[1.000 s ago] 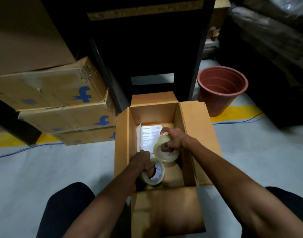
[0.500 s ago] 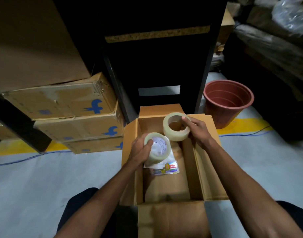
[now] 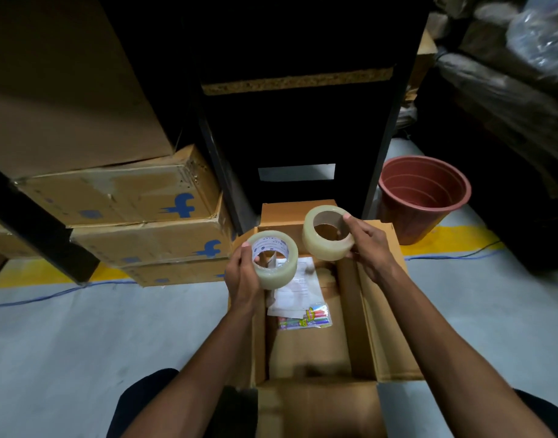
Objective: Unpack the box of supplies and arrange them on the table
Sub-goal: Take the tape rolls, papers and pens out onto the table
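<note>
An open cardboard box (image 3: 385, 314) stands on the floor between my knees. My left hand (image 3: 243, 276) grips a roll of clear tape (image 3: 279, 267) with a printed core above the box's left wall. My right hand (image 3: 367, 248) holds a second clear tape roll (image 3: 318, 245) with a brown core above the box's far end. Inside the box lie a white printed sheet (image 3: 295, 289) and a small packet of coloured items (image 3: 306, 320).
A dark table (image 3: 298, 80) rises just beyond the box. Stacked cardboard boxes (image 3: 138, 222) with blue logos sit to the left. A terracotta plastic pot (image 3: 424, 197) stands on the right. Yellow floor line (image 3: 454, 238) and cables cross the grey floor.
Both hands have lifted the two tape rolls out of the box and raised them above it. The view has tilted up toward the table.
</note>
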### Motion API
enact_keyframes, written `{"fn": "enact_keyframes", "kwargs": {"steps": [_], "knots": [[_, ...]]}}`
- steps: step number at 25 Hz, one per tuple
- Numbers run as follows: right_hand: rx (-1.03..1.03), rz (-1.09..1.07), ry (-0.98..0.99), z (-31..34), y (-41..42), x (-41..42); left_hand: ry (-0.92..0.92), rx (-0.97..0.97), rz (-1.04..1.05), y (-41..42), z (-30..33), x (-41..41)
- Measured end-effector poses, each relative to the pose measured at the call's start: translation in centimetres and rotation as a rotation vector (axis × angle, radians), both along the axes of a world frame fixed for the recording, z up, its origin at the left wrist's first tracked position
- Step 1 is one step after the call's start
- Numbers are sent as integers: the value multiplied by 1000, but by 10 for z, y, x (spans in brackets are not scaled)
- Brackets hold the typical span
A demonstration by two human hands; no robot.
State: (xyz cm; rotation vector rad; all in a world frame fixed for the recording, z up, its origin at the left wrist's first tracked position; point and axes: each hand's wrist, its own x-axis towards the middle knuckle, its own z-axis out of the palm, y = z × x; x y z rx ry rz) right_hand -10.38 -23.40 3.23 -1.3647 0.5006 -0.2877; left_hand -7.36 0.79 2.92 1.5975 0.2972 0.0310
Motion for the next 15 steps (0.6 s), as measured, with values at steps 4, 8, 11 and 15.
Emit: {"fn": "enact_keyframes", "kwargs": {"steps": [4, 8, 11, 15], "knots": [[-34, -12, 35, 32, 5, -13, -5, 22, 81, 3, 43, -9], [-13, 3, 84, 93, 7, -36, 18, 40, 107, 13, 100, -26], [22, 36, 106, 154, 10, -57, 89, 60, 128, 20, 156, -37], [35, 46, 149, 246, 20, -78, 120, 62, 146, 27, 254, -58]]}}
